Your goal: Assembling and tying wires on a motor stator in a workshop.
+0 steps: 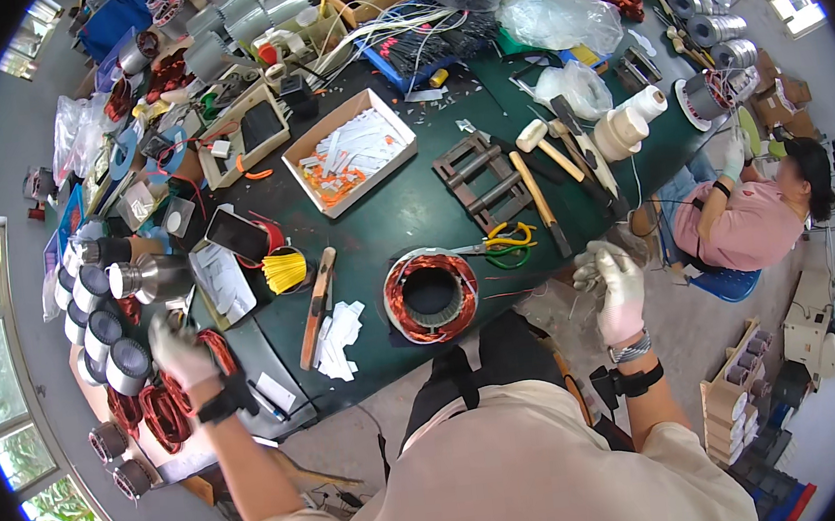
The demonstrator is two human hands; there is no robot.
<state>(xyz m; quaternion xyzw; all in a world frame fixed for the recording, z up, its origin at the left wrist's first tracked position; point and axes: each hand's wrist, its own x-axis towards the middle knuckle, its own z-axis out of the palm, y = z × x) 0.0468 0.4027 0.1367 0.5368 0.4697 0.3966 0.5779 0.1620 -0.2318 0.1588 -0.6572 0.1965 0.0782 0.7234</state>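
My left hand (183, 355), in a white glove, reaches over the left end of the bench. Its fingers are blurred. Red copper wire coils (164, 417) lie beside it, and grey ring-shaped stator cores (103, 333) are stacked to its left. My right hand (613, 287), also gloved, is off the bench's front edge with its fingers curled. Thin strands show near its fingertips, but what it grips is unclear. Between my hands, at the front edge, stands a stator (393, 298) wound with red copper wire. Scissors with yellow and green handles (509, 246) lie against its right side.
On the green bench (385, 233) are a box of paper strips (407, 146), yellow sticks (285, 270), a wooden-handled tool (319, 308), white paper pieces (341, 340), a metal frame (480, 180), and a mallet (550, 150). Another person (743, 214) sits at the right.
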